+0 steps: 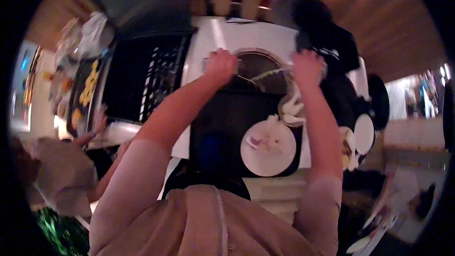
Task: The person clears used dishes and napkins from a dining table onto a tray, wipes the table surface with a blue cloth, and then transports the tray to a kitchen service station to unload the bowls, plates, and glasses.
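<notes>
A round, dark-bottomed basin or pan (256, 68) with a pale rim lies between my two hands. My left hand (221, 65) is closed at its left side; a small greyish edge shows around the fingers, but what they hold is hidden. On the right side, my right hand (309, 66) has its fingers curled, and a pale thing I cannot make out shows at its edge. A thin, pale strip (268, 74) crosses the basin. Below my right hand stands a dish of whitish pieces (292, 109). Nearer me, a white plate (265, 163) carries pinkish and pale scraps.
A dark griddle or grill (130, 76) with an open lid (142, 2) stands left. Beyond it is a tray of yellow pieces (88, 87). Another person (66, 175) reaches in at the left. A black cloth or bag (327, 38) lies behind my right hand; more white dishes (363, 134) stand right.
</notes>
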Demonstrator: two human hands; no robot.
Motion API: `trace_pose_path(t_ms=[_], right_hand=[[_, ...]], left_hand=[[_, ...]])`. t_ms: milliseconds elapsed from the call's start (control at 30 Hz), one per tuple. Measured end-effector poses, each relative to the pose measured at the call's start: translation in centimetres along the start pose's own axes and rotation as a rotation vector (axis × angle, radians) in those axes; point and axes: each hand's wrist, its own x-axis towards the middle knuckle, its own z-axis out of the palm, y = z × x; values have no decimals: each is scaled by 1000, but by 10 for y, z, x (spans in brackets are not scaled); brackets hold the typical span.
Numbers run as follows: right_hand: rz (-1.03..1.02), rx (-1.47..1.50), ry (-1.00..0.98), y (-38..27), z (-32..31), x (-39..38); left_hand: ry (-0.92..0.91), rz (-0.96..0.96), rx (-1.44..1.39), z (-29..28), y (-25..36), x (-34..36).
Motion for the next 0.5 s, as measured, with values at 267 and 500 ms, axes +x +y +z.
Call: trace_pose_path(t_ms=[267, 500], right_hand=[[253, 1213, -303, -50, 1, 27], [83, 1436, -179, -251, -45, 88]], left_hand=[[147, -230, -1116, -8, -77, -95], [347, -545, -1195, 16, -178, -247]])
